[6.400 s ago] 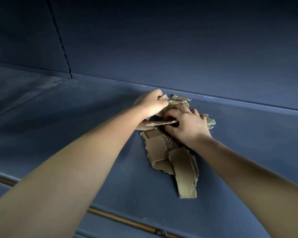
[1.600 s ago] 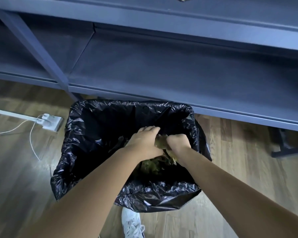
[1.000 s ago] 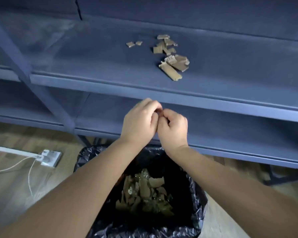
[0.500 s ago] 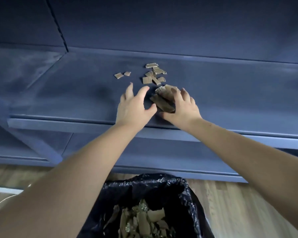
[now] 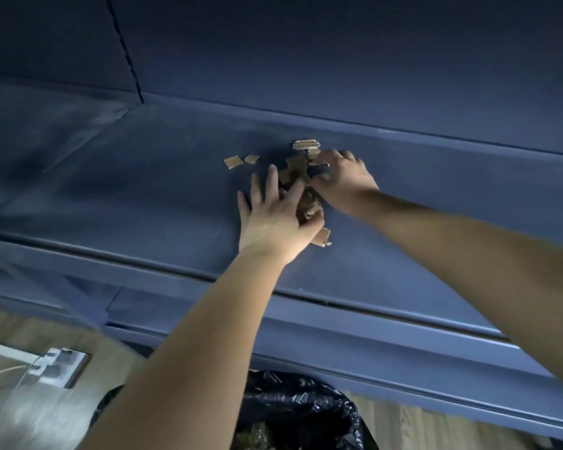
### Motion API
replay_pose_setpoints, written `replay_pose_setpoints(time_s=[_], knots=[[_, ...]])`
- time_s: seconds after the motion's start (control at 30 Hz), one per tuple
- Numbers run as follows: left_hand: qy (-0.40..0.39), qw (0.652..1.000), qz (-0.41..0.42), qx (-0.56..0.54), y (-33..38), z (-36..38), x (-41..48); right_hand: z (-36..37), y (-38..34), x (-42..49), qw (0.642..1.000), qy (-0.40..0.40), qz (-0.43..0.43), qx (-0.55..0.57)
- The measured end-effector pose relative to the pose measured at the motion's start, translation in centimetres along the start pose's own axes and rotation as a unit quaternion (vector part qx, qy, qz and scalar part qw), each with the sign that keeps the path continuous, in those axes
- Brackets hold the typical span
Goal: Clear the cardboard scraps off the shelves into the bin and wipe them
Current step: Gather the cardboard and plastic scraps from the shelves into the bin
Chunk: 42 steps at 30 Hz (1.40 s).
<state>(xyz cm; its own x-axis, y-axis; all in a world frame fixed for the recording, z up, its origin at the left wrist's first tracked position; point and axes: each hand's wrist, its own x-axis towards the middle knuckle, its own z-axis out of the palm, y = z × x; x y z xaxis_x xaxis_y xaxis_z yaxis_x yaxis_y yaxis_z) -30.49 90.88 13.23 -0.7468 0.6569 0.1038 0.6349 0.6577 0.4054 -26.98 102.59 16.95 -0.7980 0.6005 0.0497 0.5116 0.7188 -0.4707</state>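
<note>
Reaching across the blue shelf (image 5: 143,196), my left hand (image 5: 275,219) presses spread fingers against the cardboard scraps (image 5: 298,167) while my right hand (image 5: 342,180) curls its fingers over the pile's far side. 2 loose scraps (image 5: 233,162) lie just left of the pile. I see the black-lined bin (image 5: 306,414) below the shelf edge.

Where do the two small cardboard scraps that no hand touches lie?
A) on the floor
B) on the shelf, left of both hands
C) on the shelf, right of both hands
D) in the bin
B: the two small scraps lie on the shelf, left of the left hand and right hand.
</note>
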Motion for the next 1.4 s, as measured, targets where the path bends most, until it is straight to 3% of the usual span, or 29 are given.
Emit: replay_pose_setpoints(time_s=[0.33, 0.63, 0.73, 0.8, 0.93, 1.03, 1.13, 1.2, 1.3, 1.4], knots=[[-0.038, 0.999, 0.031, -0.019, 0.2, -0.4, -0.2, 1.4, -1.2, 5.7, 0.996, -0.082, 0.026, -0.016], [-0.034, 0.999, 0.024, 0.023, 0.4, 0.2, 0.0, 1.4, -2.6, 1.9, 0.962, -0.042, -0.007, 0.268], [-0.028, 0.999, 0.033, 0.025, 0.4, 0.1, 0.1, 2.1, -4.2, 3.4, 0.987, -0.027, -0.057, 0.145], [-0.032, 0.999, 0.029, 0.019, 0.6, -0.3, -0.1, 2.9, -6.0, 4.5, 0.992, -0.076, -0.084, 0.055], [-0.077, 0.992, 0.029, 0.098, 0.7, -1.1, -0.2, 5.1, -9.0, 5.5, 0.967, -0.187, -0.139, -0.105], [-0.065, 0.991, 0.060, 0.100, 0.6, -0.9, -0.3, 5.8, -8.9, 5.6, 0.952, -0.171, -0.195, -0.161], [0.010, 0.997, 0.076, -0.003, 0.5, -0.6, -0.3, 4.4, -7.8, 5.3, 0.959, -0.154, -0.206, -0.121], [0.037, 0.996, 0.084, 0.001, 0.4, -0.4, -0.4, 2.8, -6.7, 5.0, 0.969, -0.164, -0.173, -0.061], [0.022, 0.998, 0.054, 0.012, 0.3, 0.0, -0.2, 1.8, -4.1, 4.3, 0.974, -0.190, -0.109, 0.058], [-0.004, 0.999, 0.051, 0.013, 0.4, 0.2, -0.2, 2.3, -1.9, 2.9, 0.975, -0.155, -0.074, 0.139]])
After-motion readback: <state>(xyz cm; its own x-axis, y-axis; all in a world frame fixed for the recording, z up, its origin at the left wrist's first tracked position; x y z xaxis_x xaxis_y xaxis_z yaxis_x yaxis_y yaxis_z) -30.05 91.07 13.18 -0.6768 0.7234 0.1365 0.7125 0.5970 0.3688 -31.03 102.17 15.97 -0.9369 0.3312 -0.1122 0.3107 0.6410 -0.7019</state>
